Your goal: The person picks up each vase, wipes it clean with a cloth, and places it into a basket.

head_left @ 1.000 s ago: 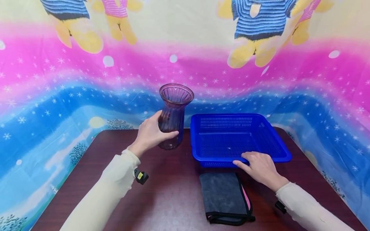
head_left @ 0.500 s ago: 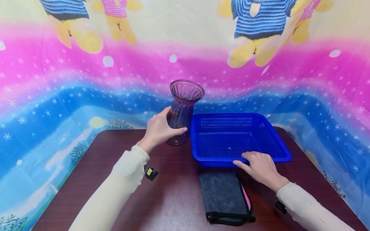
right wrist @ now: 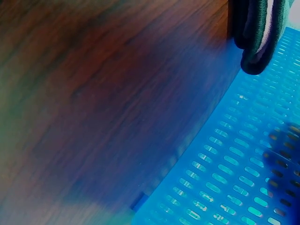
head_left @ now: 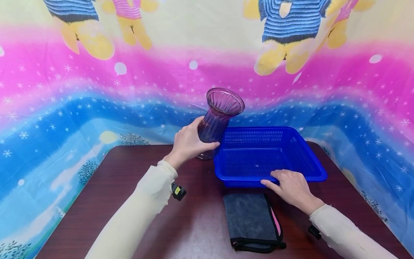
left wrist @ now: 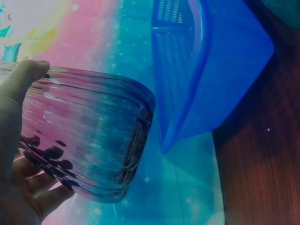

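Note:
My left hand (head_left: 187, 142) grips a purple ribbed glass vase (head_left: 215, 127) around its lower body, thumb across the near side. The vase leans to the right, its flared mouth up, and its base is off the table beside the left end of the blue basket (head_left: 270, 179). In the left wrist view, the vase's base (left wrist: 136, 145) is apart from the basket's outer wall (left wrist: 225, 79). My right hand (head_left: 292, 189) holds the basket's front rim, fingers over it and thumb on the outside. A dark finger shadow shows through the basket's slots in the right wrist view.
A folded grey cloth (head_left: 250, 219) with black edging and a pink inner side lies in front of the basket. Everything stands on a dark red-brown table (head_left: 129, 201). A printed curtain (head_left: 168, 79) hangs close behind the table.
My left hand has carried the vase to the right and slightly up, tilting it further toward the basket. The right hand, basket and cloth have stayed in place.

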Tool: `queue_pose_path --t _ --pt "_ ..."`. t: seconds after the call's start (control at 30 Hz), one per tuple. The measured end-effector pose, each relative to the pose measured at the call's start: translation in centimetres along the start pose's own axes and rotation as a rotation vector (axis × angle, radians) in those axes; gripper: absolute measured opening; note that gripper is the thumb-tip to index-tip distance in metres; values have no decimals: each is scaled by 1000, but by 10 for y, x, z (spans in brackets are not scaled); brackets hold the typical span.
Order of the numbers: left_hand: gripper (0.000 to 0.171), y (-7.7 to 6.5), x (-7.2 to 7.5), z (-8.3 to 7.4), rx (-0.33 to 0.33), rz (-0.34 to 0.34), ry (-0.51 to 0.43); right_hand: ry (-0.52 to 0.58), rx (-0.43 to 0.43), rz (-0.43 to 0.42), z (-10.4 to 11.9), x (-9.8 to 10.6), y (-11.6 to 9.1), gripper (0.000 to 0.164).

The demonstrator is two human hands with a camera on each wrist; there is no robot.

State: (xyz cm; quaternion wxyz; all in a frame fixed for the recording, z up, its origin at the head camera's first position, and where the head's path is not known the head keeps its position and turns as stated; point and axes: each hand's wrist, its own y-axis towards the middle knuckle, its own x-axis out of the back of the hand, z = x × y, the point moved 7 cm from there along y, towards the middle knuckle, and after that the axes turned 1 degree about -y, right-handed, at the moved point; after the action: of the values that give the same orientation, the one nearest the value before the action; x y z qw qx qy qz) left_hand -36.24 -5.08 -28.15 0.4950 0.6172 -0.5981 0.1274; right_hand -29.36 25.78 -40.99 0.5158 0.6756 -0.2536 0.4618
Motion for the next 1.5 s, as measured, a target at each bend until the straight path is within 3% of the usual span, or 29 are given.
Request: queue_pose_path --t 0.3,0.67,1.5 --pt "95 5 -11 -17 -49 -8 59 6 -2 -2 0 1 0 50" --pt "92 6 -21 -31 -45 -17 35 1 -2 8 0 1 2 50" --pt "88 5 -58 -68 -127 62 53 2 1 -7 -1 0 2 47"
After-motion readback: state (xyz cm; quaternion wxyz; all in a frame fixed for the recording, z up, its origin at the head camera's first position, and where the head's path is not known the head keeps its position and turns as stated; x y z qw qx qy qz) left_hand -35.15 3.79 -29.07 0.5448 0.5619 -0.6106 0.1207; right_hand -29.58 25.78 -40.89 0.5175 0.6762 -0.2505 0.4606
